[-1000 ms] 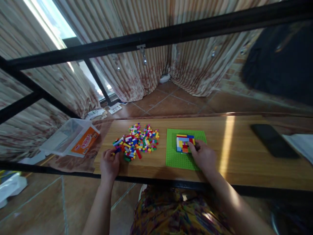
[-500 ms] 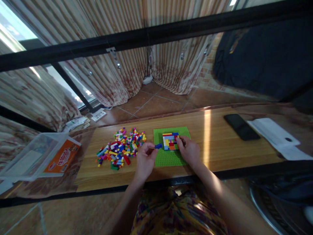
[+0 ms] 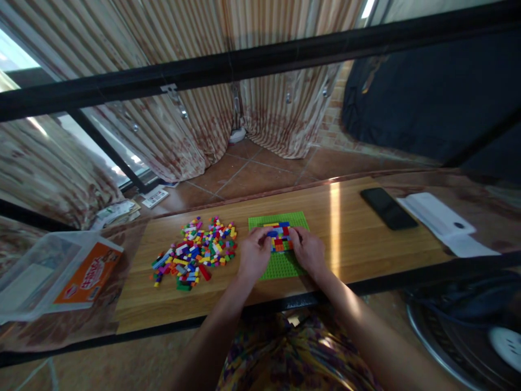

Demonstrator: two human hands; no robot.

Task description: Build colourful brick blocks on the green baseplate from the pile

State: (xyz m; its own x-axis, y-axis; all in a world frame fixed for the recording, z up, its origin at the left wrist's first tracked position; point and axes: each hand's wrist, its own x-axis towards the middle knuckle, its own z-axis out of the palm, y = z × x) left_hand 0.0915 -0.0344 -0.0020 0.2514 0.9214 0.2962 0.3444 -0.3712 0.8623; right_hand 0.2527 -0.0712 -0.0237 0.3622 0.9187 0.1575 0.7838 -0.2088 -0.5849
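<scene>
Our left hand [image 3: 254, 253], fingers pinching an oblong dark-blue plastic brick [image 3: 271, 233], now reaches the square multicoloured plastic build [image 3: 280, 239], our right hand [image 3: 310, 250] curled alongside, hold unclear.

Phone [image 3: 388, 208]: black, lying flat, on the right
Curtains [image 3: 203, 114]: stripy, hanging down to the brown floor [image 3: 268, 168]

Brought the blue brick [image 3: 272, 233] in the left hand [image 3: 254, 254] from the edge of the loose brick pile [image 3: 205, 247] across to the brick build's left side [image 3: 278, 243], closing the gap to the right hand [image 3: 310, 252]. Turned the view rightward.
</scene>
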